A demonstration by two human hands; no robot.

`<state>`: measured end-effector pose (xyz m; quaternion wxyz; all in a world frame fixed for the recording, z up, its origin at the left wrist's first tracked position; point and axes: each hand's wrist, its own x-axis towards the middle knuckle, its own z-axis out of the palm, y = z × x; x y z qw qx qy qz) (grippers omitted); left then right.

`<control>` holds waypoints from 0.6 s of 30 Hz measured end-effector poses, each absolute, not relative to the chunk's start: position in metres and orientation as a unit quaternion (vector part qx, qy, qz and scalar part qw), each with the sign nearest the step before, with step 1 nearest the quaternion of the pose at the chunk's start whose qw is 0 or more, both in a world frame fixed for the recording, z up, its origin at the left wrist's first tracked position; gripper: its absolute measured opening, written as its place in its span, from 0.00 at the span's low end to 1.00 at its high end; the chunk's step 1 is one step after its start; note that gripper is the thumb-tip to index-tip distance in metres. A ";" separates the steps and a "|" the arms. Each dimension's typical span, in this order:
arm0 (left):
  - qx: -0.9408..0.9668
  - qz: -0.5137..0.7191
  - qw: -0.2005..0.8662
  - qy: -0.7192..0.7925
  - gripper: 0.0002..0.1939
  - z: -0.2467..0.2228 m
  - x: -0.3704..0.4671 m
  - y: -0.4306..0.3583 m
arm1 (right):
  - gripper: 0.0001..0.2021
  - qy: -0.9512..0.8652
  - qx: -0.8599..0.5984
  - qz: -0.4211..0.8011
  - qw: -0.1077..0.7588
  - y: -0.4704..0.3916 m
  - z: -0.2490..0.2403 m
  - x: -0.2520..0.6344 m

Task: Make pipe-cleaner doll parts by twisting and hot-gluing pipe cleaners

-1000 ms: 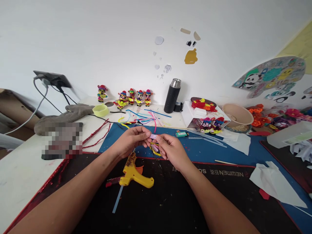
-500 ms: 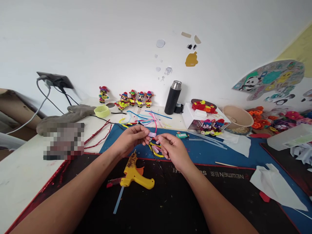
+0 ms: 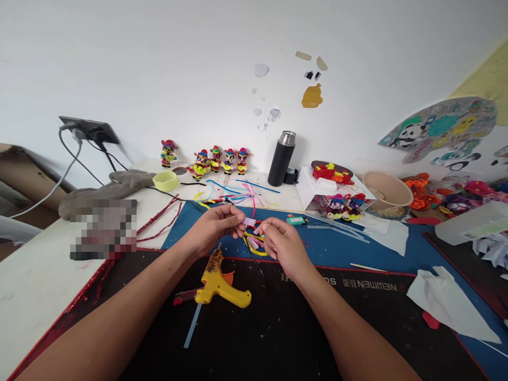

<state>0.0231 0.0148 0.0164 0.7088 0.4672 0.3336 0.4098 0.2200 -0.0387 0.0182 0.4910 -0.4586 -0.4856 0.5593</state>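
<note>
Between thumb and fingers, my left hand (image 3: pixel 222 225) pinches a small pale lilac fuzzy piece (image 3: pixel 249 221). Just to its right, my right hand (image 3: pixel 281 241) is closed with thumb and index finger on another small pale pink piece (image 3: pixel 257 230). The two pieces are close to each other; whether they touch is too small to tell. Below and behind the hands, yellow pipe cleaners (image 3: pixel 260 253) and pink bits (image 3: pixel 254 242) lie on the blue mat (image 3: pixel 317 248). A yellow glue gun (image 3: pixel 222 288) with a clear glue stick rests on the black mat beneath my left hand.
Small colourful figures (image 3: pixel 201 165) stand along the wall near a black thermos (image 3: pixel 281 159). A white box (image 3: pixel 311 190), a beige bowl (image 3: pixel 387 189) and glue sticks (image 3: pixel 339 228) are at the right. Red tinsel stems (image 3: pixel 159 219) lie left, crumpled white paper (image 3: pixel 448 301) at the right.
The lilac piece in my left hand has turned slightly and points more to the right. My right hand has shifted very little, its fingers curled a bit more.
</note>
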 end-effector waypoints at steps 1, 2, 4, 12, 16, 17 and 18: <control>0.469 0.409 0.708 0.334 0.19 0.016 0.023 0.015 | 0.11 -0.483 -0.457 0.561 0.493 -0.039 0.018 0.220; 0.470 0.408 0.708 0.334 0.19 0.016 0.023 0.015 | 0.11 -0.481 -0.456 0.562 0.494 -0.039 0.018 0.220; 0.474 0.405 0.707 0.335 0.19 0.016 0.023 0.014 | 0.11 -0.480 -0.456 0.562 0.496 -0.039 0.018 0.220; 0.473 0.402 0.710 0.333 0.20 0.018 0.025 0.013 | 0.18 -0.478 -0.454 0.563 0.497 -0.040 0.019 0.218; 0.472 0.404 0.713 0.325 0.19 0.017 0.024 0.013 | 0.24 -0.481 -0.446 0.574 0.489 -0.039 0.018 0.218; 0.471 0.405 0.714 0.323 0.19 0.017 0.024 0.013 | 0.24 -0.484 -0.443 0.575 0.489 -0.039 0.018 0.219; 0.471 0.405 0.715 0.321 0.19 0.017 0.024 0.013 | 0.25 -0.489 -0.440 0.574 0.488 -0.038 0.018 0.219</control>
